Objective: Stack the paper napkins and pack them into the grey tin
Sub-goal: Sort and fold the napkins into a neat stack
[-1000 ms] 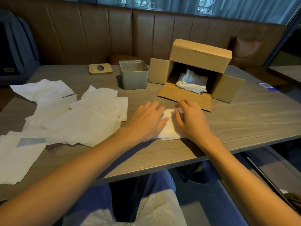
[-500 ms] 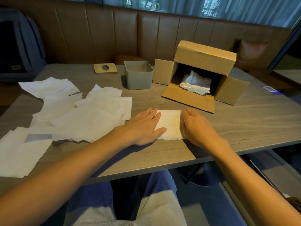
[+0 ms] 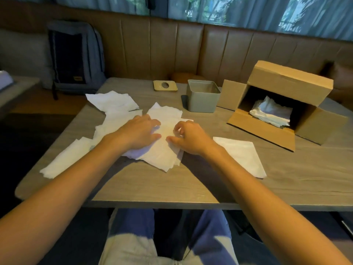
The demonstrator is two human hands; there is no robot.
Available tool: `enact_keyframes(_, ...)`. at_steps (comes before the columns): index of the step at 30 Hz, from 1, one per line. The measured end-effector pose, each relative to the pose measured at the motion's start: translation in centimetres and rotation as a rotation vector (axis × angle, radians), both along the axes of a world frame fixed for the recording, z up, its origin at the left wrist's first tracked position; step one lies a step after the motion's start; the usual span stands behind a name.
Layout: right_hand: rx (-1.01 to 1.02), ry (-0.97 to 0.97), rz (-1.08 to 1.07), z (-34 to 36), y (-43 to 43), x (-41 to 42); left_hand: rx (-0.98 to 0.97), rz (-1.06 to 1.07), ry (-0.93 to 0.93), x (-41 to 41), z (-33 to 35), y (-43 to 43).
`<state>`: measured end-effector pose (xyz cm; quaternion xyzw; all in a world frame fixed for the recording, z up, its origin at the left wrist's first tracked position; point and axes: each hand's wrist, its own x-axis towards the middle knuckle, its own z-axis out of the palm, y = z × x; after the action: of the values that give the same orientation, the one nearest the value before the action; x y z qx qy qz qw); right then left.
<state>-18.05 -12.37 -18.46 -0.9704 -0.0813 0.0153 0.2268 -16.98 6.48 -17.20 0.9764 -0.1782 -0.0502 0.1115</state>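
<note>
Left hand: the left hand is laid palm down on the loose napkins, the fingers lightly bent and spread over the paper; nothing is gripped.
Right hand: the right hand is set on the right side of the same pile, the thumb stretched along the paper and the fingers curled above it; whether a sheet is pinched cannot be told.
Loose napkins: white sheets are spread in an uneven, overlapping pile across the left half of the table.
Folded napkin: one folded napkin is laid flat on its own, just right of the right wrist and apart from the pile.
Grey tin: the grey tin is stood upright and open-topped beyond the hands, near the far edge of the table.
Lid: a tan lid with an oval hole is laid flat just left of the tin.
Cardboard box: a cardboard box is laid on its side to the right of the tin, its flaps opened toward the person, with boxed napkins heaped inside.
Background: a dark backpack is propped on the brown bench behind the table.
</note>
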Motion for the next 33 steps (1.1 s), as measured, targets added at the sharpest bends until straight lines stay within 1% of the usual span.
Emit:
enact_keyframes(1, -0.007, 0.007, -0.007, -0.2, 0.5, 0.2, 0.011, -0.016, 0.027, 0.0, -0.1, 0.6)
enact_keyframes(3, 0.041, 0.002, -0.019, -0.6, 0.9, 0.4, 0.009, -0.037, 0.041, 0.0, -0.2, 1.3)
enact_keyframes(5, 0.086, -0.015, -0.018, -0.8, 0.9, 0.3, -0.059, -0.028, 0.038, 0.1, -0.2, 1.7)
enact_keyframes(11, 0.249, -0.16, -0.038, 0.1, 0.0, 0.6, -0.204, -0.019, -0.014, 1.0, -0.4, 1.6)
enact_keyframes(15, 0.385, -0.245, -0.077, 1.3, -1.2, 0.6, -0.286, -0.032, 0.001, 1.4, 0.6, 1.5)
enact_keyframes(18, 0.484, -0.309, -0.03, 2.6, -2.9, 0.0, -0.363, -0.055, -0.019, 1.4, 1.6, 0.3)
enact_keyframes(20, 0.515, -0.359, -0.007, 3.6, -4.2, -0.4, -0.458, -0.09, -0.01, 1.3, 2.4, -1.3)
enact_keyframes(21, 0.521, -0.383, -0.014, 4.0, -5.0, -0.6, -0.542, -0.102, 0.025, 1.4, 2.8, -2.3)
enact_keyframes(24, 0.543, -0.456, -0.101, 5.0, -7.4, -1.3, -0.91, -0.041, 0.166, 1.4, 3.6, -5.8)
enact_keyframes(26, 0.571, -0.476, -0.187, 5.1, -9.2, -2.0, -1.059, 0.009, 0.213, 1.3, 3.8, -8.1)
enact_keyframes(30, 0.651, -0.417, -0.34, 4.4, -12.7, -3.8, -1.219, 0.055, 0.32, 0.5, 3.2, -12.5)
enact_keyframes(33, 0.682, -0.403, -0.395, 3.7, -14.9, -5.1, -1.244, 0.094, 0.316, -0.2, 2.2, -15.4)
